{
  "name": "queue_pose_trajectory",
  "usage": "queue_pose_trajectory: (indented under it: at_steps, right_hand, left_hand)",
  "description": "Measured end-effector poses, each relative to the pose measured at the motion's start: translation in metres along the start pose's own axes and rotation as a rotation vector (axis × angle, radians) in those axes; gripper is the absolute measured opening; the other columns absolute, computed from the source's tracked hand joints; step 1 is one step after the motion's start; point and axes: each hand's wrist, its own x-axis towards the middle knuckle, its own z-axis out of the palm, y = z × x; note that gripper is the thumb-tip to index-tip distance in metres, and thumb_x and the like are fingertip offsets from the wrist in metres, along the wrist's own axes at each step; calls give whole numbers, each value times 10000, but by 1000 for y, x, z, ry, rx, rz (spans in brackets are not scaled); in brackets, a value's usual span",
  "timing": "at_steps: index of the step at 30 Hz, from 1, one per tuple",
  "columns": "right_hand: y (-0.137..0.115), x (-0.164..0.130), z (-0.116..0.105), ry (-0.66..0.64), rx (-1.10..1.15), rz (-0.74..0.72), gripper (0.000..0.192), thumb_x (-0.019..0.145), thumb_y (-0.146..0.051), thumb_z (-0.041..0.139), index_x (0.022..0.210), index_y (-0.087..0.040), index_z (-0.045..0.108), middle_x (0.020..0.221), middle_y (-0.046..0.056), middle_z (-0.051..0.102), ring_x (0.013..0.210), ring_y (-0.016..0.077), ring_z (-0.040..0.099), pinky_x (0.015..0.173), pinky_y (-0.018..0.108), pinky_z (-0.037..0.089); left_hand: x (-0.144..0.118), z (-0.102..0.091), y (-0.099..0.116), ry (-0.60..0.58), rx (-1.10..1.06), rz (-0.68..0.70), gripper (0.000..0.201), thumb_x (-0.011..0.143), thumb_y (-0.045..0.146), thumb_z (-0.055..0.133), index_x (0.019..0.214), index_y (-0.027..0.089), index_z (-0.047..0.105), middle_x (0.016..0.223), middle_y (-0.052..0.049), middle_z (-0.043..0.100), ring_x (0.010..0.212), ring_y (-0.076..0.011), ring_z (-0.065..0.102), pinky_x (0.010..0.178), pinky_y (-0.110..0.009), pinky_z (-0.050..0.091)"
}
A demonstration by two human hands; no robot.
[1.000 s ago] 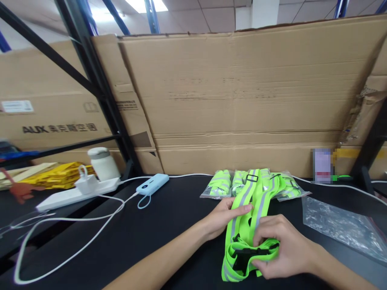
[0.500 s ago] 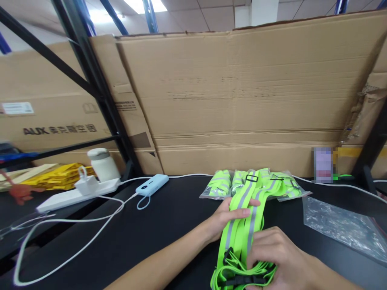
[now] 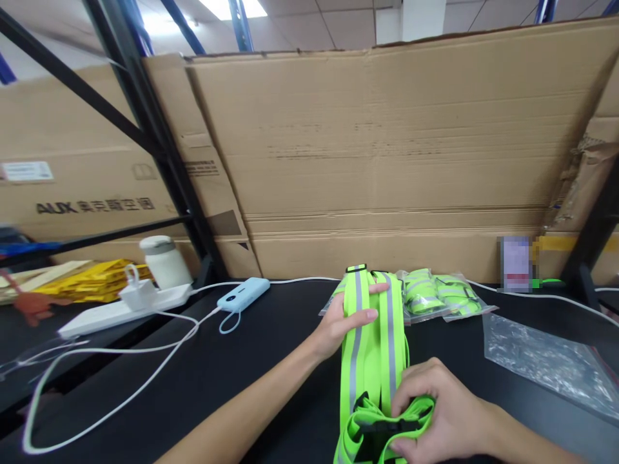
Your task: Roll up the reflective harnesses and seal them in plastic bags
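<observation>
Left hand (image 3: 341, 322) reaching forward over the black table (image 3: 232, 380), fingers wrapped round the far end of the neon reflective straps (image 3: 370, 341). Right hand (image 3: 435, 412) nearer, knuckles up, pinching the bunched near end around the black buckle (image 3: 382, 426). Straps stretched between both hands, just ahead of the bagged vests (image 3: 438, 295), clear bag (image 3: 546, 361) off right.

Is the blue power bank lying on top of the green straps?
No, the power bank lies on the black table, left of the straps.
</observation>
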Motion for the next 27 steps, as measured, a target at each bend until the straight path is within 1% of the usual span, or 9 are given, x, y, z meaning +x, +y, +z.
queue_pose_trajectory:
  at_steps: [5,7,11,15,16,19,22,25,27]
  right_hand:
    - [-1,1,-1,-43,9,-17,195,551,-181,858,711,-203,748,639,-35,703,589,127,635,641,218,457]
    - [-1,0,-1,-34,16,-15,206,545,-182,864,716,-198,750,642,-29,703,592,131,638,636,222,456]
    - [0,-1,1,21,-2,16,228,544,-193,875,742,-186,764,663,-7,710,618,153,647,659,248,471]
    - [-1,0,0,29,-45,30,186,612,-227,852,781,-189,783,690,20,721,689,182,641,722,295,482]
    - [-1,1,-1,21,-53,36,172,636,-248,845,788,-192,788,690,24,719,698,186,632,727,305,481]
    - [-5,3,-7,8,-55,96,188,726,-361,814,835,-208,805,742,44,722,757,207,625,776,344,480]
    - [-6,5,-12,-45,-40,264,321,800,-464,761,1032,-245,800,825,46,700,797,212,617,751,334,489]
    - [-3,6,-16,-97,-4,401,420,828,-531,717,1139,-252,769,813,33,653,745,188,587,661,288,486]
    - [-1,7,-17,-100,15,425,436,826,-555,709,1123,-243,777,845,43,661,770,194,598,690,295,503]
  left_hand:
    - [1,-10,14,7,263,231,519,801,413,755,1247,149,726,1376,-126,641,1338,-397,511,1165,-479,341]
    - [4,-14,15,24,292,253,530,801,424,753,1259,159,719,1422,-118,607,1369,-393,482,1176,-478,334]
    - [17,-29,-4,125,353,60,571,781,447,771,1271,164,692,1368,-128,649,1198,-383,633,973,-484,530]
    - [32,-52,-27,233,876,158,420,842,471,687,1164,206,733,1206,-76,736,1155,-306,659,1029,-425,492]
    - [35,-57,-31,268,938,176,392,861,462,658,1149,207,734,1199,-77,731,1159,-299,652,1037,-418,482]
    - [40,-71,-38,361,1033,187,349,887,485,607,1025,195,745,1134,-95,711,1098,-297,659,976,-407,502]
    - [43,-79,-42,452,1113,172,345,862,529,637,901,196,718,1052,-97,672,1002,-293,659,891,-400,513]
    - [42,-81,-42,574,1176,158,378,836,573,662,868,196,645,1030,-99,614,986,-306,624,886,-429,485]
    - [42,-79,-39,677,1260,166,419,816,612,668,829,206,566,961,-84,564,939,-308,592,853,-437,469]
